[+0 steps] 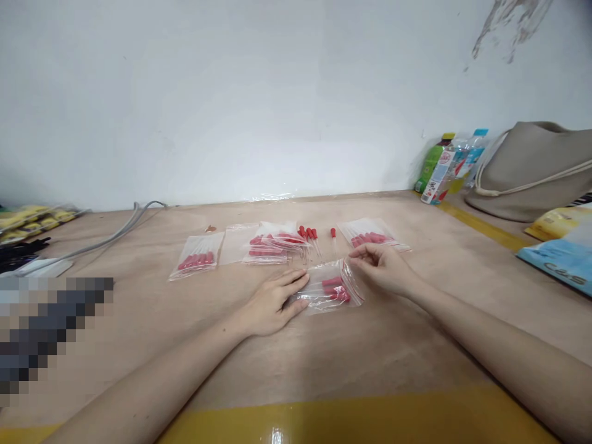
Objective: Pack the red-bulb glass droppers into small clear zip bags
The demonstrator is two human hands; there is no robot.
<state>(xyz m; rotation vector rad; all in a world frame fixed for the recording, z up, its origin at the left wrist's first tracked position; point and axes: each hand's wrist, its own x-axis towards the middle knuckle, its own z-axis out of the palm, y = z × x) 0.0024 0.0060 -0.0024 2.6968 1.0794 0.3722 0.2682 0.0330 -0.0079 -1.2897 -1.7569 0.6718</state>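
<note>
A clear zip bag (317, 285) with several red-bulbed droppers (337, 288) inside lies flat before me. My left hand (275, 303) rests on its left end, fingers stretched out and the thumb apart. At the bag's upper right corner, by the red-lined zip edge, my right hand (386, 268) has thumb and forefinger pinched together. Just beyond lie several loose droppers (309, 234) with red bulbs and thin clear stems, and a single dropper (333, 234) stands apart from them.
Filled bags of droppers lie at left (197, 256), in a central pile (277, 237) and at right (370, 234). Bottles (439, 166), a grey bag (531, 166) and a blue-yellow packet (564, 253) are far right. A grey cable (111, 234) runs at left; a wall stands behind.
</note>
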